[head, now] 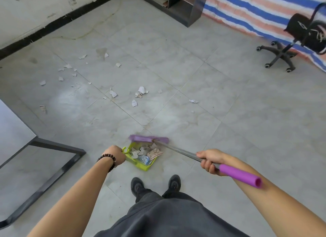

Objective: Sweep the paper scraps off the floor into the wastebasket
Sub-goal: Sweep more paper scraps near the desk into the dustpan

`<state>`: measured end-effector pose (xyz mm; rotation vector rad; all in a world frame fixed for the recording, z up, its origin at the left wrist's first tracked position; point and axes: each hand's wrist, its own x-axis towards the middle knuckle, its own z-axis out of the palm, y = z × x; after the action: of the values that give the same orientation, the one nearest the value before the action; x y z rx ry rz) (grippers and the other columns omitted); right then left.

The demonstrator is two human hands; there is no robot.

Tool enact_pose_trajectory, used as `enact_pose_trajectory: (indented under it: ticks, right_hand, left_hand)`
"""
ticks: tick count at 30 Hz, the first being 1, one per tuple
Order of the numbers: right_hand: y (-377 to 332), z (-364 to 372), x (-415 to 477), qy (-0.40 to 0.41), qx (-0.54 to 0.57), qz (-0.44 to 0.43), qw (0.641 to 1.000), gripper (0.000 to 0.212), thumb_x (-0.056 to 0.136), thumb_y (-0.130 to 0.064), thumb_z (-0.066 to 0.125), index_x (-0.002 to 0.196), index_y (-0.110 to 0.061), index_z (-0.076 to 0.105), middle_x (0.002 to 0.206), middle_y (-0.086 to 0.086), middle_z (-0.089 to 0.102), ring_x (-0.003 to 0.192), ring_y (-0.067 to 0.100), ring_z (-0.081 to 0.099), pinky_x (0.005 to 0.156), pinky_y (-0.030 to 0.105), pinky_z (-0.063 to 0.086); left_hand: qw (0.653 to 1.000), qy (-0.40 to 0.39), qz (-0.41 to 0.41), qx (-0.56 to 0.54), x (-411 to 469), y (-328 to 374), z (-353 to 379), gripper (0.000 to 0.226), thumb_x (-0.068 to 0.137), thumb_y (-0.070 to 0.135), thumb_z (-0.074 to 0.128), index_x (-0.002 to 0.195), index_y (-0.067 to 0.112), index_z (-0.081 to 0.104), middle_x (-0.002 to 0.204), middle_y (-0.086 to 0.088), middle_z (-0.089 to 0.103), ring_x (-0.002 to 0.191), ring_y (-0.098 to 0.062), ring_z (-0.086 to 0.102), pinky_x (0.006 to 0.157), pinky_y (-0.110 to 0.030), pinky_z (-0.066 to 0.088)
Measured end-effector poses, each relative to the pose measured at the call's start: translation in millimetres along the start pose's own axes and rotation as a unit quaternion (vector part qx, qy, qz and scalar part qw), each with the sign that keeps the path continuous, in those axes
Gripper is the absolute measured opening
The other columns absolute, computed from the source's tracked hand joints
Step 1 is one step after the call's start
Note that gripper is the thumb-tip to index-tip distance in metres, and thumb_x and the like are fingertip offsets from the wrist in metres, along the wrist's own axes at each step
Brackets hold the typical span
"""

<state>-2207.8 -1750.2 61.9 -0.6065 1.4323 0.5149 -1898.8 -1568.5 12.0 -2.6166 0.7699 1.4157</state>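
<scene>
While the left hand (115, 156) clenches its fingers round the handle of a lime-green, ribbed plastic dustpan (143, 167) at lower centre, the right hand (210, 160) wraps its fingers round the grey metal shaft of a broom (185, 153), just above its smooth purple grip. The broom's flat purple head rests at the pan's mouth, where crumpled white paper lies heaped. More torn, ragged paper scraps (142, 90) dot the glossy grey marbled floor (211, 95) across the middle and upper left of the frame.
</scene>
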Motion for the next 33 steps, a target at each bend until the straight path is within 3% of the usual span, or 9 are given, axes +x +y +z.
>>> enact_pose_trajectory:
  ticks: [9,16,21,27,33]
  right_hand:
    - [-16,6,41,0.040,0.168,-0.043,0.984,0.035,0.103,-0.026,0.033,0.069,-0.015,0.035,0.036,-0.005,0.032,0.022,0.004,0.027,0.026,0.009,0.022]
    - [-6,49,64,0.094,0.134,-0.084,0.983,0.028,0.090,-0.012,0.033,0.066,-0.008,0.047,0.041,0.003,0.041,0.029,0.012,0.037,0.030,0.018,0.033]
    - [25,106,43,0.010,0.194,-0.062,0.979,0.019,0.086,0.001,0.043,0.069,-0.008,0.047,0.042,0.001,0.038,0.032,0.010,0.034,0.035,0.020,0.032]
    - [7,109,19,-0.156,0.309,0.038,0.937,0.045,0.093,-0.002,0.039,0.049,-0.013,0.038,0.036,-0.005,0.038,0.024,0.006,0.038,0.026,0.016,0.035]
    - [-25,92,-2,-0.180,0.326,0.036,0.927,0.043,0.092,-0.004,0.041,0.050,-0.014,0.040,0.038,-0.005,0.038,0.025,0.005,0.041,0.026,0.015,0.037]
  left_hand:
    - [1.000,0.004,0.009,0.012,-3,-26,1,0.015,0.079,0.006,0.051,0.079,0.013,0.064,0.060,-0.003,0.053,0.048,-0.021,0.047,0.045,-0.019,0.035]
    - [1.000,-0.001,0.002,0.014,4,-24,11,0.014,0.078,0.006,0.050,0.070,0.015,0.058,0.058,-0.003,0.050,0.051,-0.023,0.046,0.048,-0.020,0.035]
    - [1.000,0.004,0.004,0.004,6,-20,11,0.015,0.080,0.007,0.049,0.077,0.013,0.062,0.058,-0.002,0.049,0.050,-0.022,0.045,0.047,-0.019,0.034]
    - [0.999,0.005,0.018,-0.031,19,-3,13,0.014,0.078,0.002,0.046,0.078,0.010,0.058,0.060,-0.004,0.047,0.051,-0.024,0.041,0.046,-0.018,0.031]
    - [0.998,0.018,0.056,0.024,29,-2,-8,0.029,0.077,0.008,0.049,0.098,0.012,0.068,0.076,-0.005,0.061,0.071,-0.028,0.058,0.052,-0.024,0.039]
